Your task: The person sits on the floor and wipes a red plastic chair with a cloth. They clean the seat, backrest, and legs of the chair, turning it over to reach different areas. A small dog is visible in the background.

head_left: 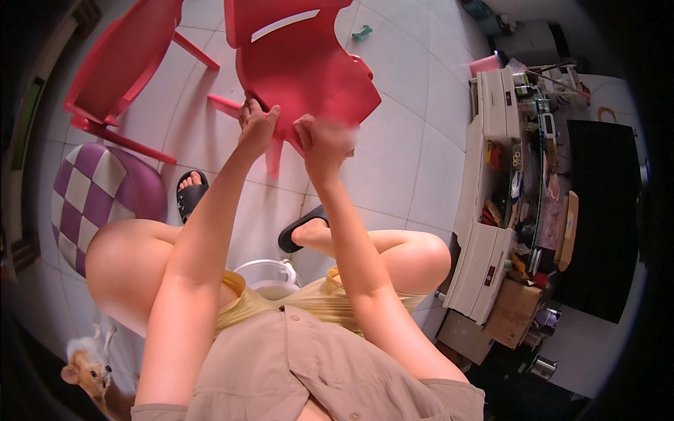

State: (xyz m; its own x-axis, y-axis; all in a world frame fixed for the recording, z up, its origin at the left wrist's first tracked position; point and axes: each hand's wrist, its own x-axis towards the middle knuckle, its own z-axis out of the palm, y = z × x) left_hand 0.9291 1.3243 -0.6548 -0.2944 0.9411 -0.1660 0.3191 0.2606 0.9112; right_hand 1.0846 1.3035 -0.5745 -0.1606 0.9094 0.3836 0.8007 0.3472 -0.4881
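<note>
A red plastic chair [309,74] stands tilted in front of me, with a slot in its backrest. My left hand [258,128] is at its near left edge, fingers wrapped over the rim and thumb apart. Close beside it, my right hand [324,144] is closed at the near edge of the same chair. Its fingers are curled, and a pale blurred patch covers part of it, so I cannot make out what it holds. Between my knees a white bucket [270,288] with a raised handle shows partly.
A second red chair [126,59] is at the far left, above a purple-and-white checkered stool [91,189]. A small teal object [362,33] lies on the tiles. On the right are a white drawer cabinet [481,274], cluttered shelves and a black screen [597,217]. An animal-like figure [91,368] is lower left.
</note>
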